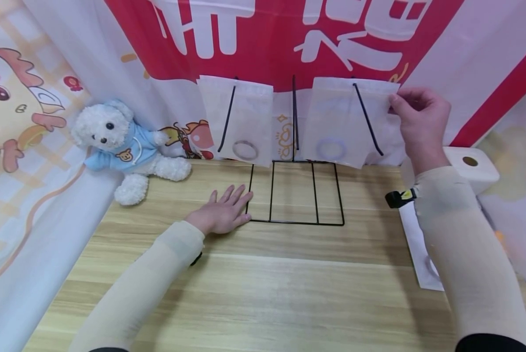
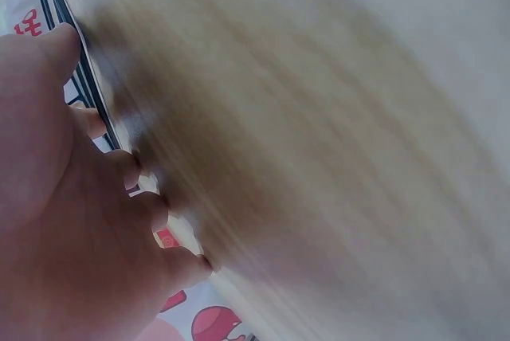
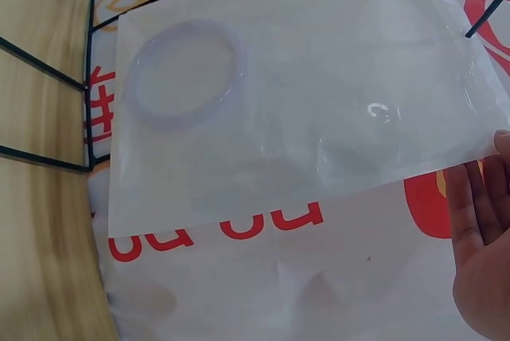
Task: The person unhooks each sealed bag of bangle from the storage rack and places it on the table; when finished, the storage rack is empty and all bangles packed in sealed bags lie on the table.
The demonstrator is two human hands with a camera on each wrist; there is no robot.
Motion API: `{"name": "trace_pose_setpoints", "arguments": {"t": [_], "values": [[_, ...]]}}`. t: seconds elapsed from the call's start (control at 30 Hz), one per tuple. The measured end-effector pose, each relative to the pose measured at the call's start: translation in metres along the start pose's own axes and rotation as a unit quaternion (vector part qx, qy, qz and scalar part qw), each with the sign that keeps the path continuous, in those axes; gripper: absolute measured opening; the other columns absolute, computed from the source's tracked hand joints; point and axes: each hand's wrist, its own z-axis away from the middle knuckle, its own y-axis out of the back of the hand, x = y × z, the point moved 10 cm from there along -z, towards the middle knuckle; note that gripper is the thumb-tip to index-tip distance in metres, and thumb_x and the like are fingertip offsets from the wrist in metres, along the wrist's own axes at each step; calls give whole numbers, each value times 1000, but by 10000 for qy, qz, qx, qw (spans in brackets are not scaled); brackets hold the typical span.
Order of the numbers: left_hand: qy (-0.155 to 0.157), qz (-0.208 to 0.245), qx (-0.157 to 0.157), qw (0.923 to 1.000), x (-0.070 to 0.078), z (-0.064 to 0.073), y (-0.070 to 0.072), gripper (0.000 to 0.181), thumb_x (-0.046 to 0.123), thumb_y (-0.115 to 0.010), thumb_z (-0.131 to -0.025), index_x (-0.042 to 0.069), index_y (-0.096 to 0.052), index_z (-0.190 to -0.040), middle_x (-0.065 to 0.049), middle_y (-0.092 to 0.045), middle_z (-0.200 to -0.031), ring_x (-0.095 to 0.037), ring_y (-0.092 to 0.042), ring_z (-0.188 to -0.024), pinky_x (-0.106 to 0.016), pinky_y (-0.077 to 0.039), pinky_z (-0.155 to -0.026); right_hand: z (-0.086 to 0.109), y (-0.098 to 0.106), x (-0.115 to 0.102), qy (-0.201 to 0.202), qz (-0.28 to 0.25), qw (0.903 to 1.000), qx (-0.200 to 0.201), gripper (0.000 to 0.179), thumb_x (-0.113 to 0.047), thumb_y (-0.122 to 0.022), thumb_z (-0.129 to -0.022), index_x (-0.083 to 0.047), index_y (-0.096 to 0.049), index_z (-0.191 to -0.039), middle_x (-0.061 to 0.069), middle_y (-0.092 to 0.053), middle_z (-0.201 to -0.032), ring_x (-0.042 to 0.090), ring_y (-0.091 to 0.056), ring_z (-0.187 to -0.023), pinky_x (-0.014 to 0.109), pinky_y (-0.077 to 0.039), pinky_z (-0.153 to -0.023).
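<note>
A black wire rack point(image 1: 307, 223) stands at the back of the table, with two pale translucent bags hanging from its arms. Thumb and fingers of my right hand point(image 1: 425, 117) pinch the upper right corner of the right bag point(image 1: 346, 117). Inside this bag, a pale lilac ring that looks like a bangle point(image 3: 131, 78) lies toward the lower end. The left bag point(image 1: 245, 112) holds a greyish ring of similar shape. My left hand point(image 1: 220, 212) lies palm down with fingers spread, its fingertips and thumb at the left side of the rack's base.
A white plush toy point(image 1: 146, 146) in a blue hoodie sits at the back left. On the right stands a white box point(image 1: 474, 166) with a round hole. Another white bag point(image 1: 414, 254) lies partly under my right forearm. Printed cloth hangs behind the rack.
</note>
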Motion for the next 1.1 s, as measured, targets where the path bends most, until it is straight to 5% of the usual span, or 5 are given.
{"name": "trace_pose_setpoints", "arguments": {"t": [0.77,1.1], "values": [[-35,-42,-2,10000,1,0,2,74,58,-30,-115,27,-1,-176,-7,11,-184,-38,8,-170,-76,-1,-130,0,0,-3,-179,-589,9981,-64,61,-45,-98,-73,-19,-81,-126,-4,-77,-131,13,-74,-120,31,-53,-115],[-9,-69,-33,10000,0,0,1,74,59,-29,-115,28,0,-176,-6,12,-184,-37,9,-170,-75,-1,-131,2,-2,0,-303,-1116,9932,-120,56,-34,-98,-75,-14,-81,-125,-1,-79,-124,15,-76,-119,23,-59,-102]]}}
